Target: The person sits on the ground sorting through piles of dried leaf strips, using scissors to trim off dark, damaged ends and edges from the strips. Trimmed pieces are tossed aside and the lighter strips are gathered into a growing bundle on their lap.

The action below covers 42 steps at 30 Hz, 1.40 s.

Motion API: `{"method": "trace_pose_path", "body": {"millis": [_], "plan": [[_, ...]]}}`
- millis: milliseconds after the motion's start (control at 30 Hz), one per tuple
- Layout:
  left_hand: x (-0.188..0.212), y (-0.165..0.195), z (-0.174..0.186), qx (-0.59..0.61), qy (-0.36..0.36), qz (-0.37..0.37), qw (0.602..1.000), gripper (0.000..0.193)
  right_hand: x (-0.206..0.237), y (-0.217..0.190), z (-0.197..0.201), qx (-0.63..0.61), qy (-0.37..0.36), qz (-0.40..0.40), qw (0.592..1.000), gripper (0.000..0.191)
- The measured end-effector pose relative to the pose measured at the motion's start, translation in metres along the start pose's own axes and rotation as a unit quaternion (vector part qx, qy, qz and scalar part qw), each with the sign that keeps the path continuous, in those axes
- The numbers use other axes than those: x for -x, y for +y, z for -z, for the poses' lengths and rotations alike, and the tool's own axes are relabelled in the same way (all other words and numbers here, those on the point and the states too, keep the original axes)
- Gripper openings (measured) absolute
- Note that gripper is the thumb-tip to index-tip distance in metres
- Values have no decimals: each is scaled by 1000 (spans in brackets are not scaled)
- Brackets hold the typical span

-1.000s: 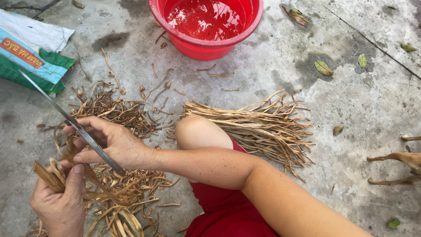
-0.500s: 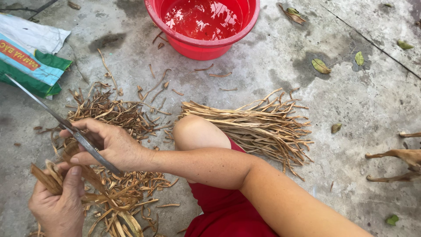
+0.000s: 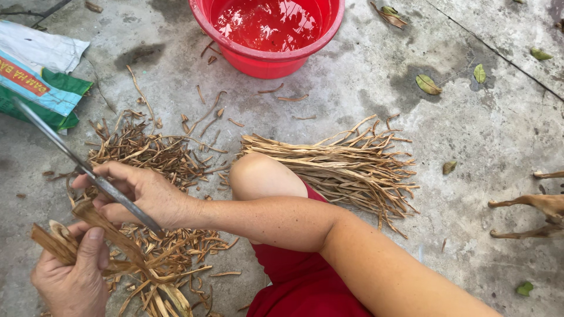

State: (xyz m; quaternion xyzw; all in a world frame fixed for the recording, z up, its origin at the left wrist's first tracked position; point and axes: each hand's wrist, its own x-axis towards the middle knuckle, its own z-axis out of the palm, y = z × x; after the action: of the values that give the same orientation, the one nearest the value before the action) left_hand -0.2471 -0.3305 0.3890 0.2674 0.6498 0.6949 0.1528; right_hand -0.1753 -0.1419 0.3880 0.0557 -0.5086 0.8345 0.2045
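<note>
Outdoor yard work spot, stained concrete ground [image 3: 482, 135], fallen leaves [image 3: 427, 84], red basin [image 3: 267, 58] of water, heaps of dried strips [image 3: 346, 167]

Daylit, stained grey concrete floor [image 3: 470, 135] with a crack line [image 3: 499, 56] and scattered fallen leaves [image 3: 428, 84].

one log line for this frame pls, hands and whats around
left hand: holds dry stalk piece | right hand: holds long blade | near: scrap pile, stalk bundle, red basin

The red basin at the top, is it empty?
No, the red basin holds clear liquid that reflects light across its inside.
</note>
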Motion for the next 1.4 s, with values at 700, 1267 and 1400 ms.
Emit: {"method": "trace_pose_path", "body": {"millis": [700, 1267, 1400], "plan": [[2, 1, 6, 39, -7, 25, 999, 8, 0, 6, -3, 39, -52, 30, 997, 56], [11, 14, -11, -64, 25, -57, 996, 12, 7, -11, -10, 46, -21, 9, 999, 50], [13, 20, -14, -142, 26, -104, 984, 11, 8, -15, -10, 60, -16, 3, 998, 50]]}}
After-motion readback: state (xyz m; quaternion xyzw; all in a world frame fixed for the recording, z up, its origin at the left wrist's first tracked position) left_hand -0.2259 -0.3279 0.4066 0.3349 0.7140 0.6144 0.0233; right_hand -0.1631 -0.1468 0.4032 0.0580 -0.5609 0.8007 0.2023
